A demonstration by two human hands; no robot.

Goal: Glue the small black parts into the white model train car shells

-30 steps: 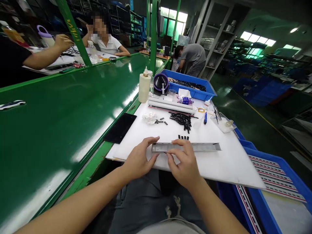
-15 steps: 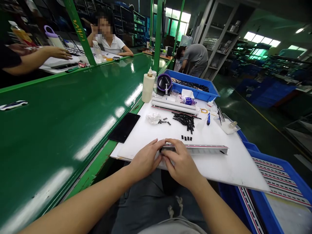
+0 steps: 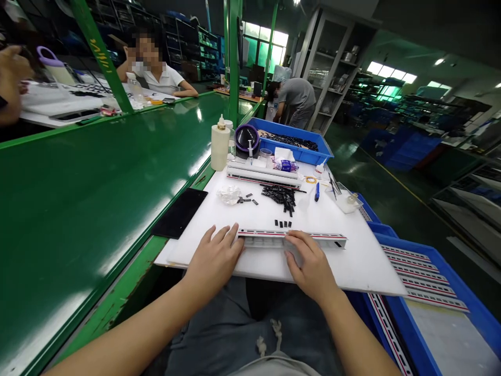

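A long white model train car shell (image 3: 266, 233) with a red stripe and dark windows lies across the near part of the white board. At its left end, my left hand (image 3: 217, 256) rests with fingers spread, the fingertips touching the end. My right hand (image 3: 313, 263) has its fingertips on the upper edge near the middle and its thumb on the near side, loosely holding the shell. A small black piece (image 3: 338, 244) shows at the shell's right end. Just beyond the shell, several small black pieces (image 3: 282, 224) stand in a row.
Farther back on the white board (image 3: 368, 266) are a pile of black pieces (image 3: 279, 196), another white shell (image 3: 262, 175), a blue knife (image 3: 317, 191) and a glue bottle (image 3: 220, 146). A black tablet (image 3: 180, 213) lies left. Blue bins (image 3: 481, 313) with striped panels stand right.
My hands have moved apart from the shell's left end: the left stays at that end with fingers spread, the right has slid toward the middle. The view has shifted to the right.
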